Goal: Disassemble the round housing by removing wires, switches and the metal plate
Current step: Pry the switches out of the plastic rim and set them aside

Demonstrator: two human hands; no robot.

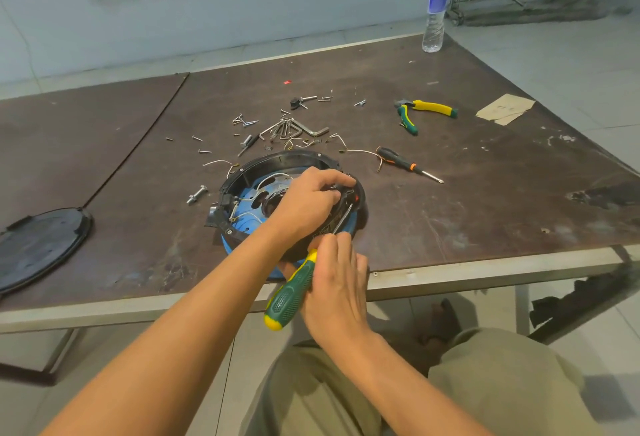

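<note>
Right at the near edge of the table (450,214), the right hand (334,283) grips a green-and-yellow screwdriver (289,299), its fingers curled together round the front of the handle. The butt points back toward the person's lap. The shaft runs up and away, and its tip is on the near right rim of the housing (277,158).

The housing lies flat on the table just in from that edge, open side up. A blue plate (244,222) shows inside it, with thin white wires (273,177) looping across. The left hand (308,200) reaches over the housing and holds its right rim, fingers curled over the edge, just beyond the screwdriver tip.

A black round lid (41,245) lies well to the left, and a bolt (196,194) lies just left of the housing. Beyond the housing are cut wire ends (360,151) and a small black screwdriver (401,162). Farther back are hex keys (294,129) and scattered screws (242,120). Pliers (415,112) and a paper scrap (504,108) lie farther right. A water bottle (435,10) stands upright at the far corner.
</note>
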